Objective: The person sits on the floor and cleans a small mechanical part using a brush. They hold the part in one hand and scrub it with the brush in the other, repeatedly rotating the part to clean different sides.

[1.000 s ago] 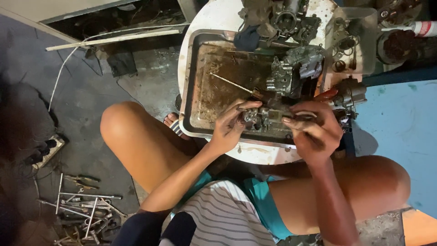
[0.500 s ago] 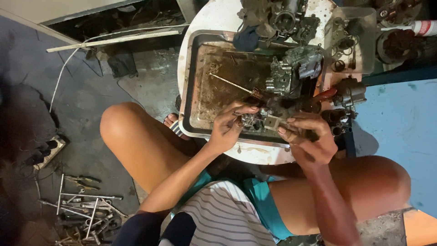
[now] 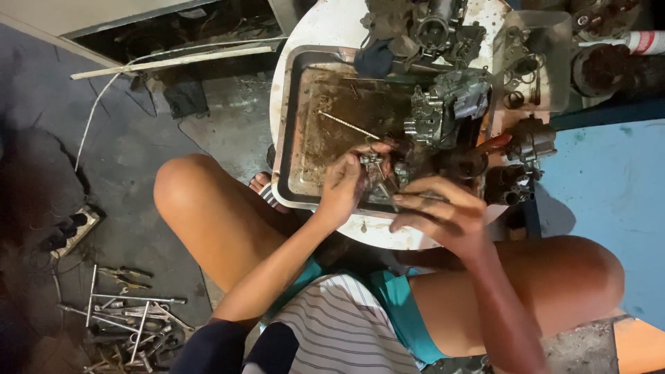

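A: Where's the part right now?

B: Small greasy metal part (image 3: 379, 174), prob a carburetor piece, at the near-right corner of the rusty metal tray (image 3: 294, 131), on the round white table (image 3: 325, 28). Left hand (image 3: 343, 185) has its fingers curled and pinching the part from the left. Right hand (image 3: 443, 216) hovers just near of it, fingers bent, thumb and forefinger pressed on what looks like a thin tool. Can't tell if the tip touches the part; blurred.

A: What could go wrong?

B: 3 things, imo. 1: everything's oily, so the pinch could slip and the part drops off the near table edge, between the knees, onto the dark floor.

A: And get lost in the junk?

B: Yep. Loose screwdrivers and rods (image 3: 125, 315) lie far left on the floor, easy to lose a tiny bit there. 2: a slipping tool could jab the left fingers, they sit right beside the tip. 3: the big carburetor body (image 3: 443, 111) stands just far of the hands, w/ more engine parts (image 3: 436, 28) crowding the far rim. An elbow bump could knock 1 over.

A: The thin rod (image 3: 348, 125) in the tray?

B: Lies loose, apart from both hands. Low risk.
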